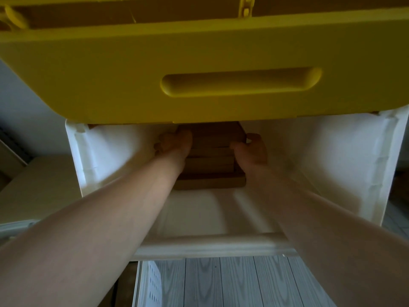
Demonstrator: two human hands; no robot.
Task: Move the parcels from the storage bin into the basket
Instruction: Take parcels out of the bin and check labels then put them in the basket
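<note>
Reaching into white bin [363, 165], both hands [174, 141] [252, 149] clasping top parcel [218, 135] sides; nxt: lifting clear, twd basket [147, 282] below bin.

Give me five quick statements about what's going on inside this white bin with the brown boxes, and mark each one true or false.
1. Both hands reach into the white plastic storage bin. True.
2. The left hand and right hand sit on opposite sides of the stack of brown cardboard parcels. True.
3. The stack stands in the white slotted basket. False: it is in the bin; the basket shows at the bottom edge.
4. The yellow plastic bin sits below the white one. False: it is above.
5. The floor is green carpet. False: grey wood-grain planks.
</note>
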